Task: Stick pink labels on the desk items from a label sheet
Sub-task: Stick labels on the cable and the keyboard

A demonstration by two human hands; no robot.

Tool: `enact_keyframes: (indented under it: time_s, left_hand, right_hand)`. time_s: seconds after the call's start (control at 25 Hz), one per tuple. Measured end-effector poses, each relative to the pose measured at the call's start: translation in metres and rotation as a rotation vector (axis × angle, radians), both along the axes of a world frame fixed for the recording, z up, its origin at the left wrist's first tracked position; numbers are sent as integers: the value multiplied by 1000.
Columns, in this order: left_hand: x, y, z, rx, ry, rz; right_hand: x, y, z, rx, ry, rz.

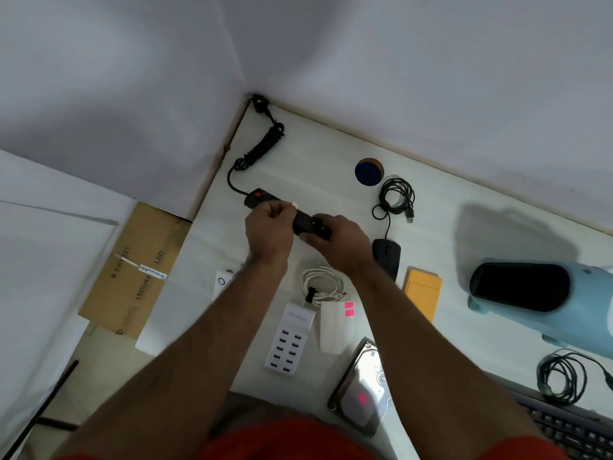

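Red cloth (292,441) fills the bottom edge of the frame, and two bare forearms reach up from it over a white desk (331,151) set into a corner of white walls (398,61). At the frame's centre the left hand (270,232) has its fingers curled and pinches something small and pale at the fingertips, too blurred to name, just over a black power strip (303,220). The right hand (341,240) grips the strip's near end, fingers wrapped around it. A coiled black cord (265,144) runs from the strip to the desk's far corner. Below the hands lies the label sheet (336,325), flat on the desk with two pink labels (349,309) at its upper right corner, between a white multi-port charger (292,340) and a yellow pad (423,290). A hard drive (365,390) at lower centre bears one pink label. A black mouse (386,255), a keyboard (570,426) and a light-blue object (564,303) sit to the right. A cardboard box (132,270) lies on the floor at left.
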State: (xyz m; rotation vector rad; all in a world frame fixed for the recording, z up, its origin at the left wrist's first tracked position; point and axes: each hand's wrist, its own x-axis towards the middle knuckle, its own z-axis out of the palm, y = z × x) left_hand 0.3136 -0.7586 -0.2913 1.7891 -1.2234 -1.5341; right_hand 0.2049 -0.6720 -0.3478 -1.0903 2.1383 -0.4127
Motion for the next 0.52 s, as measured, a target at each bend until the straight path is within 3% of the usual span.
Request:
enact_keyframes:
  time_s: [0.28, 0.4, 0.52]
  left_hand:
    - [25, 19, 40, -256, -25, -48]
    - [48, 35, 52, -409, -126, -195]
    - [64, 48, 52, -520, -184, -314]
  right_hand:
    - [21, 1, 54, 159, -1136, -494]
    - [35, 5, 71, 121, -1370, -588]
    - [47, 6, 81, 88, -1434, -685]
